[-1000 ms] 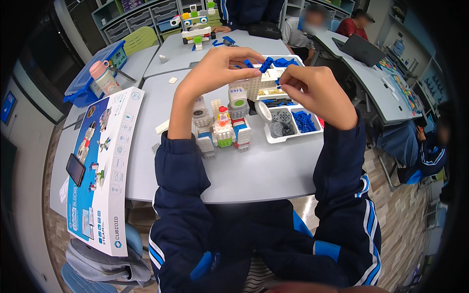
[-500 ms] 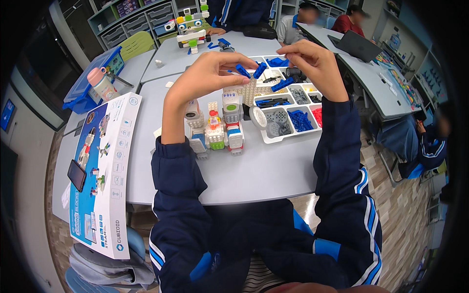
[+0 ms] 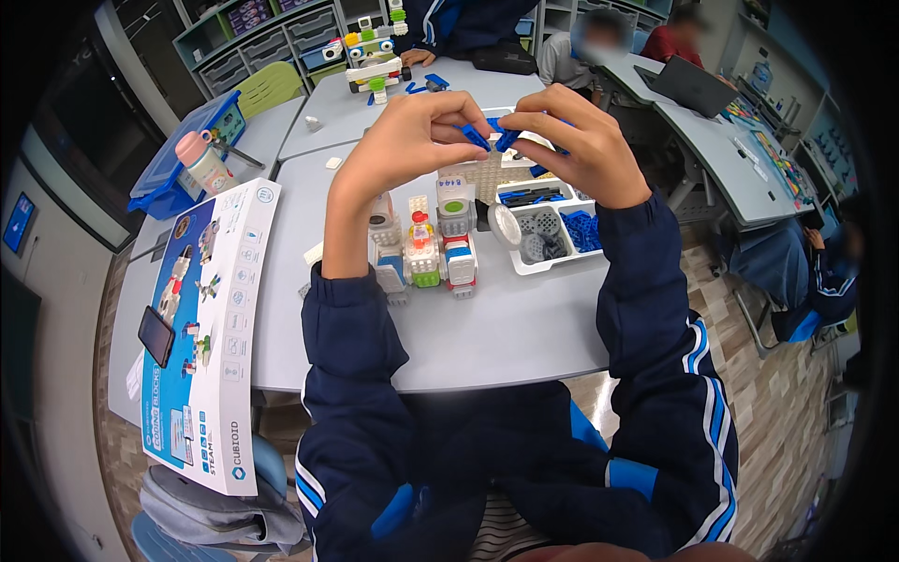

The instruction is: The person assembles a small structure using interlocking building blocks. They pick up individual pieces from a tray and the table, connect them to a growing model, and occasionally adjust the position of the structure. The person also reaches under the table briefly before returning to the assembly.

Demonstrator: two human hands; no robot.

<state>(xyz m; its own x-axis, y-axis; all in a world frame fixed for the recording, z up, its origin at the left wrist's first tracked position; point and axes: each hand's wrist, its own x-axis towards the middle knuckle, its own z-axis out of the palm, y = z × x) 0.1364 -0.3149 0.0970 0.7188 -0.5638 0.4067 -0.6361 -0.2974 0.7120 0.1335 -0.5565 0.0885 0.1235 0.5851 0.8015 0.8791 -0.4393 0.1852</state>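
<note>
Above the table, my left hand (image 3: 403, 140) pinches a small blue building-block piece (image 3: 476, 138) between thumb and fingers. My right hand (image 3: 585, 150) is closed on the blue piece's right-hand part (image 3: 507, 140), the two hands almost meeting. How the blue parts join is partly hidden by my fingers. Below my hands stands a white block model (image 3: 423, 248) with grey, green, red and blue parts. Behind it a light grey studded part (image 3: 483, 176) shows. The white sorting tray (image 3: 538, 268), with blue and grey pieces in its compartments, lies partly beneath my right hand.
At left, a large printed box (image 3: 245, 309) bears a phone (image 3: 156, 335). Beyond it stand a pink-topped bottle (image 3: 204, 164) and a blue bin (image 3: 159, 201). Across the table are another block model (image 3: 375, 73) and a person's hand (image 3: 419, 57). A laptop (image 3: 688, 89) sits farther right.
My right hand has moved left and down to my left hand and closed on the blue piece. The view has shifted slightly, and the tray is now more covered.
</note>
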